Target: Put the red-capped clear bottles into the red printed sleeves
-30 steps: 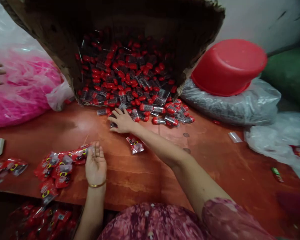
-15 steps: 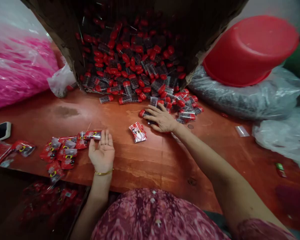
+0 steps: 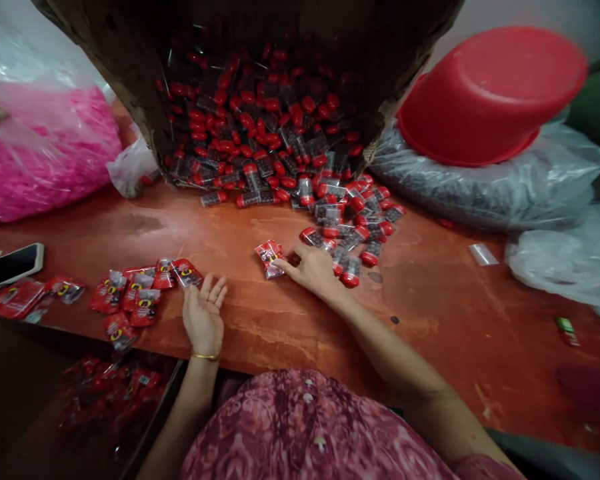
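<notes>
My right hand (image 3: 313, 268) has its thumb and curled fingers on the edge of a small stack of red printed packets (image 3: 269, 256), closed on a packet. Beside it, small clear bottles with red caps and dark contents (image 3: 351, 237) spread across the table. My left hand (image 3: 205, 318) rests palm up, fingers apart and holding nothing. Just beyond its fingertips lies a red packet (image 3: 185, 271) with a clear end. A group of similar red packets (image 3: 133, 290) lies to its left.
A cardboard box (image 3: 145, 87) lies open towards me, heaped with red-capped bottles. On the right, an upturned red tub (image 3: 495, 93) stands on a filled plastic bag (image 3: 480, 193). Left are a bag of pink pieces (image 3: 45, 153) and a phone (image 3: 10, 268). More packets (image 3: 115, 393) lie below the table edge.
My right hand has drawn several bottles nearer and moved left to the packet stack. The packet by my left hand now lies just beyond my fingertips, which have turned slightly away.
</notes>
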`<state>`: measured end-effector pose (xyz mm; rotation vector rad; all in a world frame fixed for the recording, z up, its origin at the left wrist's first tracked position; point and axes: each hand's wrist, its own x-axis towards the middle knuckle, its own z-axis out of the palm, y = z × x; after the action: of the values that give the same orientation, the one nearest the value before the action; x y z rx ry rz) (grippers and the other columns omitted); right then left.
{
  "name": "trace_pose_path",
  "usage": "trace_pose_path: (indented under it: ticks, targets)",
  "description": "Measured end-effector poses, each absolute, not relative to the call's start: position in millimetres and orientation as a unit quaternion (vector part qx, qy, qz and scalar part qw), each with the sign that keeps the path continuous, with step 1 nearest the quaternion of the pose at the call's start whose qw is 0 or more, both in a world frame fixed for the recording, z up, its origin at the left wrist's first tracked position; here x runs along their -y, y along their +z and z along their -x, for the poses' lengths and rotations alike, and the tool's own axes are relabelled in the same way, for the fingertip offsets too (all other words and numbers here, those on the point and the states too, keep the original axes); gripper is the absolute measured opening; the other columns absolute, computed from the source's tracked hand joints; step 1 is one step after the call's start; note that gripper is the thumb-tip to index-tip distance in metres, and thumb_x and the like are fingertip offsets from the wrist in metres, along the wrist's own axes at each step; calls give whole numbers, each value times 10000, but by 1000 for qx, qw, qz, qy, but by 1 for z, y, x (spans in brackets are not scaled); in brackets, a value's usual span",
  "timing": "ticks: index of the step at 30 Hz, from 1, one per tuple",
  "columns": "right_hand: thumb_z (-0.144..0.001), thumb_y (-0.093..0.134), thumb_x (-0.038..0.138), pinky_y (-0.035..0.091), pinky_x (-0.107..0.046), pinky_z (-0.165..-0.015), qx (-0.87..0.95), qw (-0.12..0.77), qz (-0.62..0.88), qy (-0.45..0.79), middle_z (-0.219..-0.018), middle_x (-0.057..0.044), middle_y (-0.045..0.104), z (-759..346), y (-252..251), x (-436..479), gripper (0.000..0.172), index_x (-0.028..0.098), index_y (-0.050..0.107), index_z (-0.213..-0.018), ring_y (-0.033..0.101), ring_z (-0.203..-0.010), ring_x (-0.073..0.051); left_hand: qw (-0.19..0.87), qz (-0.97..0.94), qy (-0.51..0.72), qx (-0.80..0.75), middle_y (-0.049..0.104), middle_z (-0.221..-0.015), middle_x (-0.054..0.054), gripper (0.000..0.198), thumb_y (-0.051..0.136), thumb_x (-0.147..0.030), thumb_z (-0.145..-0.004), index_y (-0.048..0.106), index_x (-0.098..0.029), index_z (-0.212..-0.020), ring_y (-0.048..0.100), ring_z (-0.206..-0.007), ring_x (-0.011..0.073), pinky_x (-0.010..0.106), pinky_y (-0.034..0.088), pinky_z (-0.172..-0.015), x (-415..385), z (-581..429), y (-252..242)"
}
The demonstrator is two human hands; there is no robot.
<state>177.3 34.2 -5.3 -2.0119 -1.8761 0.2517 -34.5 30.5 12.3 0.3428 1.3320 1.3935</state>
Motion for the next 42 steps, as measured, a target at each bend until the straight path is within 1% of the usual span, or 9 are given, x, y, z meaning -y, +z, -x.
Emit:
trace_pose_path:
  ticks: [6,11,13,16,20,26,35,39,42]
  targets:
    - [-863,486,416,382,-296,-614,637,132,750,117,-857,-80,726,-166,0,-45,299,197,689,-874,655,-795,-232,552,-211,526,-612,682,-952,80,342,485,-297,-845,381,-248,-1167,682,-689,153,264,517,-656,-20,51,13]
    - [-886,456,293,389,-286,-670,658,216,715,93,-886,-75,724,-167,-5,-40,258,199,694,-922,648,-808,-203,343,-390,559,-646,688,-972,85,767,589,-352,-785,171,-221,-1414,643,-631,109,245,513,-671,-2,51,16]
    - [-872,479,302,400,-272,-676,651,301,688,114,-844,-64,722,-164,-7,-35,241,192,693,-883,642,-772,-184,321,-452,540,-634,701,-909,91,643,603,-369,-769,380,-157,-1334,652,-704,131,262,507,-736,0,40,15]
    - [-857,482,354,420,-247,-616,585,435,652,206,-733,-39,698,-156,-8,-28,256,182,668,-822,618,-653,-152,433,-494,456,-600,706,-884,105,467,652,-381,-712,601,-114,-1091,655,-787,163,263,503,-739,-11,15,12]
    - [-847,473,362,436,-234,-608,530,533,591,293,-751,-21,671,-150,-2,-18,234,186,628,-845,596,-655,-136,533,-501,428,-531,704,-898,91,413,678,-370,-671,647,-117,-995,637,-773,147,243,486,-704,-35,-19,11]
    - [-783,529,359,443,-239,-624,472,574,541,393,-698,-5,619,-151,2,-7,198,172,593,-781,551,-637,-123,531,-564,418,-474,649,-588,15,261,634,-375,-702,646,-141,-587,556,-569,112,223,443,-597,-40,-35,19]
    - [-798,511,429,318,-213,-477,514,518,594,338,-512,37,461,-157,3,-5,334,183,493,-572,405,-490,-92,592,-492,421,-480,655,-618,24,306,659,-442,-679,674,-139,-635,564,-605,120,234,451,-630,-32,-38,14]
    - [-875,360,490,377,-237,-519,606,444,572,331,-586,-2,543,-176,3,-19,422,183,547,-654,487,-552,-132,694,-365,398,-475,675,-655,43,421,760,-495,-515,696,-123,-699,574,-573,110,215,447,-552,-42,-38,21]
    - [-909,257,474,413,-306,-670,668,331,638,192,-821,-94,644,-195,3,-37,478,159,616,-881,568,-753,-204,708,-316,403,-486,666,-628,44,478,800,-494,-418,693,-108,-677,569,-542,94,190,428,-504,-51,-35,25]
